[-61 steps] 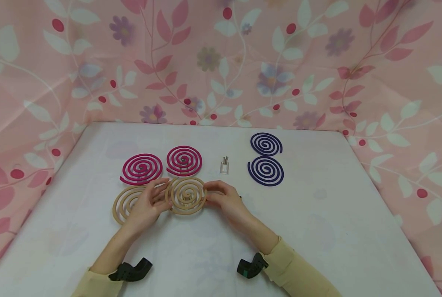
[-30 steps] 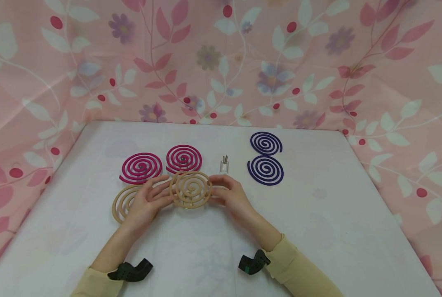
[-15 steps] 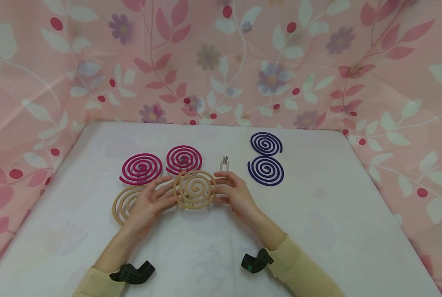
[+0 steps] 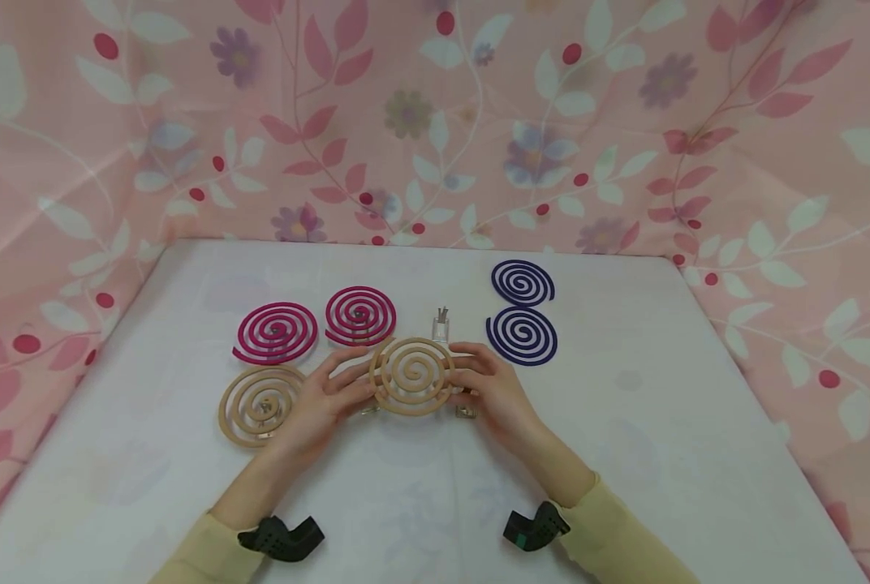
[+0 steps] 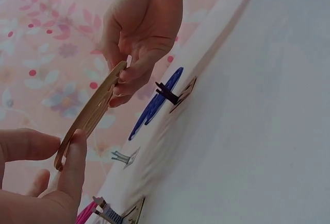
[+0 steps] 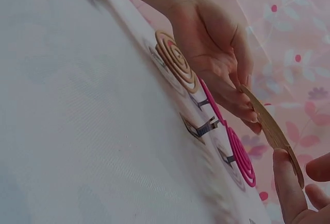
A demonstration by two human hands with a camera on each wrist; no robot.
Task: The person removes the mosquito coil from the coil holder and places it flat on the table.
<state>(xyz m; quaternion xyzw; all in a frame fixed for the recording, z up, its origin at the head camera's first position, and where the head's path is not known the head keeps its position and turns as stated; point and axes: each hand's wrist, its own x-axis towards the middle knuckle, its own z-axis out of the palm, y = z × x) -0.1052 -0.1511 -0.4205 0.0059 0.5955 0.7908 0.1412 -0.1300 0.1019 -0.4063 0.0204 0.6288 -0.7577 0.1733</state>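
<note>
A tan mosquito coil (image 4: 413, 373) is held up off the table between both hands. My left hand (image 4: 325, 401) pinches its left rim between thumb and fingers; my right hand (image 4: 501, 393) pinches the right rim. In the left wrist view the coil (image 5: 93, 108) appears edge-on, apart from the small metal stands below. One stand (image 4: 370, 411) shows beside the left fingertips, partly hidden. Another stand (image 4: 466, 412) is under the right fingers. Beyond the hands stands a third metal stand (image 4: 441, 328) with upright prongs.
A second tan coil (image 4: 260, 405) sits on a stand left of my left forearm, partly covered by that hand. Behind it are two pink coils, one left (image 4: 277, 331) and one right (image 4: 360, 315), raised on stands. Two dark blue coils (image 4: 521, 334) lie at the back right.
Both hands have carried the tan coil to the right, away from over the stand near the left fingers. More of the second tan coil now shows. The other coils have not moved.
</note>
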